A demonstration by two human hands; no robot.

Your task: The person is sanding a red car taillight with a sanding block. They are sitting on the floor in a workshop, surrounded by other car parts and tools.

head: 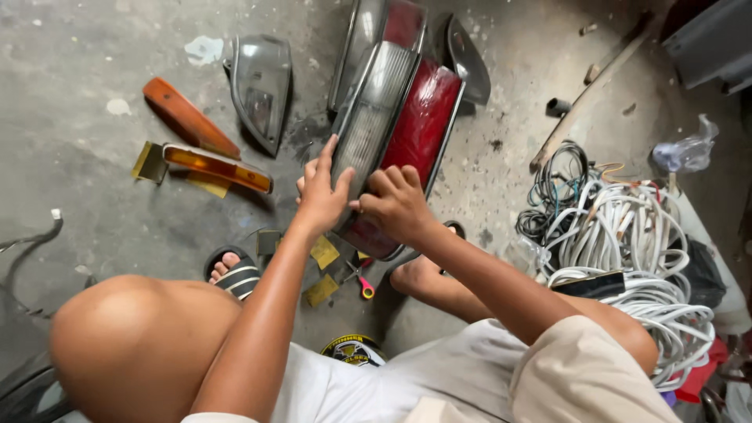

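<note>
A long car tail light (403,129) with a clear ribbed half and a red half stands tilted on the concrete floor in front of me. My left hand (319,190) presses flat against its clear left side, fingers spread upward. On the lamp's lower middle my right hand (395,202) curls its fingers over the edge between the clear and red parts. Both hands grip the lamp's near end. Below it lie small scissors (362,280) with red handles.
An orange lens (188,117), an amber lamp strip (218,168) and a grey headlight housing (261,88) lie to the left. A second tail light (380,31) is behind. A pile of white and black cables (627,251) fills the right. Sandalled feet rest below.
</note>
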